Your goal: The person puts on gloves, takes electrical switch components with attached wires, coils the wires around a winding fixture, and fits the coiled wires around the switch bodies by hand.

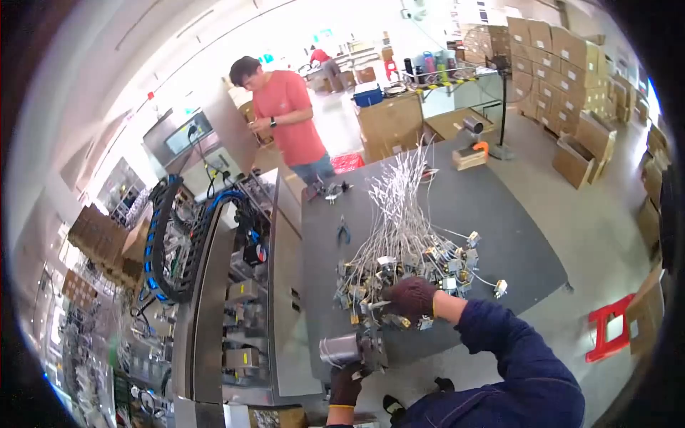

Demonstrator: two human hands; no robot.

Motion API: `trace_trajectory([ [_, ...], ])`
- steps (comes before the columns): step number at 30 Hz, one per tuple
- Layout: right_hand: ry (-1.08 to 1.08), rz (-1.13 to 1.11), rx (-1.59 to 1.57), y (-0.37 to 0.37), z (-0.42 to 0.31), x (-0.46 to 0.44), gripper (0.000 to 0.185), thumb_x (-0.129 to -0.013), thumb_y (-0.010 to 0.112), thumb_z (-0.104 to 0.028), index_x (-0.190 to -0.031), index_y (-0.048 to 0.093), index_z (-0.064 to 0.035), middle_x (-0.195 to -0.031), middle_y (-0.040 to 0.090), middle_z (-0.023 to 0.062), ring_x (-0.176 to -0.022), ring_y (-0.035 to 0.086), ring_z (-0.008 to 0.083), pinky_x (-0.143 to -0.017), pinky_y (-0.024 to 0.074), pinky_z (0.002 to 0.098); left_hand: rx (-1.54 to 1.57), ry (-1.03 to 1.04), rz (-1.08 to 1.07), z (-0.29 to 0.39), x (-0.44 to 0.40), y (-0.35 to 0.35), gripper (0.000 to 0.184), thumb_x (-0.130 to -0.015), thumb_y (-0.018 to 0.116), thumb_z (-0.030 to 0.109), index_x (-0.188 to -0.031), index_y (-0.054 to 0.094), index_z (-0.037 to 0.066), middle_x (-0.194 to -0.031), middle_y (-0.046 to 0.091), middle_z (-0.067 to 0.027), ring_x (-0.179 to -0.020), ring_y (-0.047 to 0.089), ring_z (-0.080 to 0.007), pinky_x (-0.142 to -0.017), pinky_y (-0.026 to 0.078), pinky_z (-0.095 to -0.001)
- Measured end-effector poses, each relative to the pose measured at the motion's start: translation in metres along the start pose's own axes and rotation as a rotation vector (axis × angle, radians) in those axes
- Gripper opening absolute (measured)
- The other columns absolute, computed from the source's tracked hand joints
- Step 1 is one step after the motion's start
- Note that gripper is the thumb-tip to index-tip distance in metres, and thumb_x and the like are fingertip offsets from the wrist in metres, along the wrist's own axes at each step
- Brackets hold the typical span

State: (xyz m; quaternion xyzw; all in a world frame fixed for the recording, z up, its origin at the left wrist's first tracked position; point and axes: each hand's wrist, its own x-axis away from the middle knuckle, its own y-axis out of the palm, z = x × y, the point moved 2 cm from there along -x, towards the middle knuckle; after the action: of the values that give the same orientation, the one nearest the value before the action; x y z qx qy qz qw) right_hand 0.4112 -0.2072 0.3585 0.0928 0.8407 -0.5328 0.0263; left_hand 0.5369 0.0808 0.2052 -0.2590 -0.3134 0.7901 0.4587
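Note:
My right hand (412,297), in a dark glove, reaches into a heap of small metal parts with long pale wires (399,221). Its fingers are closed around something slim and light that I cannot make out. My left hand (346,386), also gloved, is at the table's near edge, just below a grey metal cylinder (341,348) on a dark fixture. Its fingers look curled near a small pale piece; what they hold is unclear. The parts lie in a dense cluster on the dark table (499,235), with their wires fanning toward the far end.
Blue-handled pliers (344,231) lie left of the wires. At the far edge stands another cylinder (472,127) near a wooden block (469,157). A machine with a cable chain (160,235) flanks the left. A co-worker (285,118) stands beyond; a red stool (609,328) is at right.

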Motion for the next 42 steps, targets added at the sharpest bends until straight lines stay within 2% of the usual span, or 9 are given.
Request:
trace_trajectory([
  [10,-0.276,-0.138,-0.175,0.027,-0.117,0.046,0.028,-0.086,0.055,-0.027,-0.104,0.059,-0.0051,-0.087,0.062,0.0192,-0.078,0.062,0.0358,-0.068,0.0504,0.0442,1.247,-0.791,-0.17,0.068,0.074,-0.032,0.036,-0.09,0.058,0.018,-0.125,0.053,0.009,-0.08,0.063,-0.0048,-0.065,0.061,-0.019,-0.06,0.05,-0.0308],
  [16,-0.518,-0.171,-0.202,0.059,-0.103,0.053,0.026,-0.087,0.055,-0.022,-0.107,0.061,-0.0066,-0.089,0.063,0.0166,-0.081,0.063,0.0319,-0.069,0.0505,0.0431,-0.322,-0.17,-0.396,0.083,0.088,0.001,0.037,-0.088,0.057,0.014,-0.124,0.054,0.006,-0.097,0.067,-0.0121,-0.087,0.064,-0.0238,-0.076,0.051,-0.0372],
  [25,0.21,0.162,-0.954,0.074,-0.119,0.057,0.037,-0.095,0.047,-0.017,-0.129,0.047,-0.0023,-0.115,0.059,0.0155,-0.102,0.059,0.0227,-0.081,0.0467,0.0326,0.02,0.106,0.431,0.191,0.002,-0.07,0.036,-0.093,0.046,0.019,-0.118,0.051,-0.006,-0.109,0.059,-0.0201,-0.104,0.055,-0.033,-0.093,0.042,-0.043],
  [27,0.284,0.033,-1.183,0.1,-0.107,0.059,0.039,-0.096,0.046,-0.017,-0.132,0.045,-0.001,-0.118,0.058,0.014,-0.104,0.058,0.0231,-0.082,0.0462,0.0334,0.915,-0.237,0.538,0.19,0.004,-0.052,0.036,-0.094,0.044,0.018,-0.12,0.049,-0.006,-0.111,0.059,-0.0197,-0.106,0.055,-0.0324,-0.096,0.04,-0.0446],
  [29,0.103,0.095,-0.98,0.161,-0.082,0.065,0.037,-0.097,0.046,-0.019,-0.128,0.049,-0.0003,-0.114,0.059,0.0132,-0.102,0.059,0.0235,-0.077,0.0476,0.0341,-0.154,-0.125,0.261,0.171,0.024,-0.049,0.036,-0.096,0.041,0.023,-0.119,0.051,-0.004,-0.112,0.059,-0.0166,-0.108,0.056,-0.0266,-0.092,0.045,-0.0395],
  [32,0.091,0.067,-0.778,0.162,-0.078,0.088,0.036,-0.093,0.049,-0.018,-0.124,0.052,-0.001,-0.111,0.06,0.0147,-0.095,0.06,0.0266,-0.073,0.0488,0.0357,1.008,-0.333,0.218,0.186,0.014,-0.055,0.03,-0.095,0.048,0.02,-0.116,0.053,-0.001,-0.109,0.06,-0.0138,-0.102,0.058,-0.0231,-0.087,0.048,-0.0359],
  [37,-0.009,0.251,-0.475,0.11,-0.093,0.072,0.032,-0.083,0.059,-0.011,-0.113,0.055,-0.0006,-0.103,0.06,0.0201,-0.079,0.062,0.036,-0.066,0.0498,0.0402,0.192,-0.072,0.13,0.174,0.023,-0.062,0.03,-0.099,0.044,0.021,-0.121,0.052,0.002,-0.112,0.059,-0.0102,-0.107,0.057,-0.0218,-0.084,0.052,-0.035],
  [39,-0.039,0.271,-0.527,0.107,-0.094,0.064,0.025,-0.084,0.056,-0.009,-0.107,0.057,0.0018,-0.099,0.06,0.0209,-0.078,0.062,0.0364,-0.066,0.0495,0.0404,1.591,-0.715,0.136,0.175,0.022,-0.055,0.039,-0.093,0.053,0.016,-0.128,0.047,0.002,-0.115,0.059,-0.0139,-0.106,0.058,-0.0274,-0.086,0.051,-0.0361],
  [42,0.051,0.237,-0.479,0.113,-0.093,0.061,0.031,-0.077,0.06,-0.008,-0.107,0.059,-0.0007,-0.103,0.06,0.0198,-0.082,0.062,0.0346,-0.065,0.0509,0.0401,1.499,-0.696,0.158,0.177,0.019,-0.057,0.036,-0.098,0.047,0.023,-0.127,0.048,0.003,-0.116,0.058,-0.0108,-0.105,0.059,-0.0212,-0.083,0.054,-0.0342],
])
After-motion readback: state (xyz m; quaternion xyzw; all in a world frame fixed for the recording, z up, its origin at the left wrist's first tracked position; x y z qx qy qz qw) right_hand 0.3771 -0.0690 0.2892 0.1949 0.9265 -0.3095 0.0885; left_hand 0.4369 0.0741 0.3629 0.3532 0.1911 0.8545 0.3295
